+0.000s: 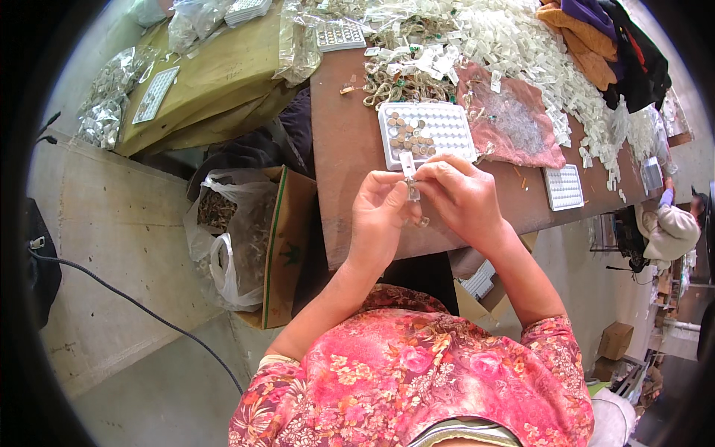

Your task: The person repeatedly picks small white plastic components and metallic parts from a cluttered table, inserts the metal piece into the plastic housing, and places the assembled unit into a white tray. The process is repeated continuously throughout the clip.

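Both hands meet above the near left part of the brown table (357, 201). My left hand (377, 216) and my right hand (465, 197) pinch a small white and clear plastic piece (407, 165) between them. Its upper end sticks up past the fingertips; the lower part is partly hidden by the fingers. Just beyond the hands lies a white tray (450, 134) with rows of round pockets. Small round brownish discs (406, 134) fill several pockets on its left side.
Tangled cords with white tags (395, 86) lie behind the tray. A pink cloth (532, 153) bears clear bits, beside a large heap of clear plastic pieces (514, 45). Another white tray (564, 188) sits at the right edge. A bag-lined box (272, 253) stands at left; a person (670, 231) is far right.
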A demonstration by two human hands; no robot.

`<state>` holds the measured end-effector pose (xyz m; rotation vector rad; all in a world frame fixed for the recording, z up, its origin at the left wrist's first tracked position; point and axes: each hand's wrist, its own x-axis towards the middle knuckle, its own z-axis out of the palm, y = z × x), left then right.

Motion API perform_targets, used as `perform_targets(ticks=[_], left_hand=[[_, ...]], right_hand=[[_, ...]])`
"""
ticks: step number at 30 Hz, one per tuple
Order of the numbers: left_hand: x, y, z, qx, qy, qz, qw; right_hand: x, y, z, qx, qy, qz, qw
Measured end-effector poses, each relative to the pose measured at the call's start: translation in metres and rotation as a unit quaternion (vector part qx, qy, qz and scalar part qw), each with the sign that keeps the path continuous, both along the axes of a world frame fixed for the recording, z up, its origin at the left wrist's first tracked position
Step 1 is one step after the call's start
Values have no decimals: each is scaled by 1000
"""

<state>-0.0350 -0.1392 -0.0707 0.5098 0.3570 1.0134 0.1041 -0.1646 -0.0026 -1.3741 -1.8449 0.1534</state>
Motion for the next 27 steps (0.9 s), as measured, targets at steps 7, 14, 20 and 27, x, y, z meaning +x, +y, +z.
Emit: perform_targets(ticks=[7,14,20,27], left_hand=[[-1,1,0,-18,-1,8,1000],[-1,0,1,-15,-18,4,1000],[-4,-3,5,-13,-59,-162,985],[10,-17,17,-81,-32,-149,985]], right_hand=[[4,-1,-5,-20,-69,0,997],[0,-6,-12,67,-19,-6,998],[21,-11,8,-356,432,6,828],[3,-33,-10,58,69,-146,985]])
